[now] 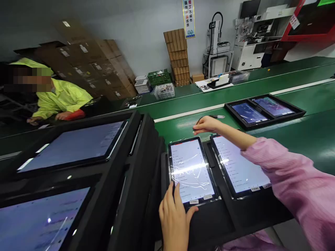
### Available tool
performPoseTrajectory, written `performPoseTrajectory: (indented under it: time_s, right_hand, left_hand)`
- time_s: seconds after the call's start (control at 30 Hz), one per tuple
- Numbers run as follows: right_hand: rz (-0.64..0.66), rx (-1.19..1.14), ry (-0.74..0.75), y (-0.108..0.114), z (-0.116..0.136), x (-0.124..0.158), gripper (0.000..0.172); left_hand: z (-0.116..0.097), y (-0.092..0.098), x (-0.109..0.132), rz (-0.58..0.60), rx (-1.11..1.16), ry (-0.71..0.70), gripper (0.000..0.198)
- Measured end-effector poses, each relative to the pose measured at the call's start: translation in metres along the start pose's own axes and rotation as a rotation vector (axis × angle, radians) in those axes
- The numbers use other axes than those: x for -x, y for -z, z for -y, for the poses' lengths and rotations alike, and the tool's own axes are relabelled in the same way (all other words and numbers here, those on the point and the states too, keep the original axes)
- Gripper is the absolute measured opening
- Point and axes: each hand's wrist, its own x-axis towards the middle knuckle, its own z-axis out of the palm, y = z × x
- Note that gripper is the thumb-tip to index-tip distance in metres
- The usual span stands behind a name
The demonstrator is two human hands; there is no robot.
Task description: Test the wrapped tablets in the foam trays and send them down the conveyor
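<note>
A tablet (192, 170) with a lit white list screen and wrinkled clear film lies in the left recess of a black foam tray (213, 218). My left hand (174, 216) rests at its lower left corner, fingers stretched out and thumb apart by the bottom edge. Above the tablet's top edge, my right hand (209, 124) is closed in a pinch. A small dark tip shows at its fingertips, and a thin dark piece with a clear end sticks out behind the hand. A second lit tablet (239, 167) lies in the right recess, partly covered by my right sleeve.
Stacked black foam trays (136, 174) holding tablets rise close on my left. Another tray (264, 123) with two tablets lies on the green belt (183, 123) at right. A person in yellow (64, 94) sits at far left. Boxes and a green crate (159, 77) stand behind.
</note>
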Motion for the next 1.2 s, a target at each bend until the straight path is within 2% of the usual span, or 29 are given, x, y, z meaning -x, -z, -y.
performPoseTrajectory:
  time_s: [0.1, 0.17, 0.23, 0.37, 0.5, 0.63, 0.7, 0.77, 0.9, 1.03, 1.2]
  right_hand:
    - [0.08, 0.043, 0.003, -0.056, -0.007, -0.04, 0.03]
    - [0.112, 0.09, 0.024, -0.074, -0.015, -0.054, 0.028]
    - [0.12, 0.137, 0.053, -0.081, -0.022, -0.063, 0.028]
    - [0.113, 0.217, 0.081, -0.079, -0.032, -0.072, 0.034]
    - [0.128, 0.274, 0.074, -0.076, -0.035, -0.075, 0.036]
    - [0.158, 0.318, 0.053, -0.075, -0.034, -0.074, 0.037]
    - [0.167, 0.329, 0.043, -0.075, -0.032, -0.073, 0.038]
    - [0.173, 0.326, 0.04, -0.075, -0.03, -0.071, 0.038]
    - [0.182, 0.317, 0.047, -0.075, -0.026, -0.07, 0.036]
    - [0.186, 0.324, 0.043, -0.075, -0.023, -0.068, 0.034]
    - [0.173, 0.33, 0.04, -0.077, -0.023, -0.066, 0.035]
  left_hand:
    - [0.002, -0.007, 0.008, -0.01, 0.02, -0.014, 0.065]
    - [0.006, -0.008, 0.011, 0.003, 0.044, -0.05, 0.062]
    - [0.007, -0.007, 0.013, 0.028, 0.064, -0.064, 0.057]
    - [0.002, -0.002, 0.011, 0.043, 0.128, -0.041, 0.042]
    - [-0.003, 0.0, 0.007, 0.002, 0.184, -0.121, 0.034]
    - [-0.009, -0.005, 0.004, -0.118, 0.213, -0.234, 0.023]
    - [-0.013, -0.008, 0.003, -0.217, 0.236, -0.265, 0.015]
    - [-0.017, -0.011, 0.002, -0.276, 0.252, -0.266, 0.014]
    - [-0.019, -0.012, 0.001, -0.235, 0.244, -0.259, 0.018]
    - [-0.02, -0.014, 0.001, -0.304, 0.264, -0.23, 0.028]
    - [-0.022, -0.016, 0.0, -0.305, 0.253, -0.22, 0.026]
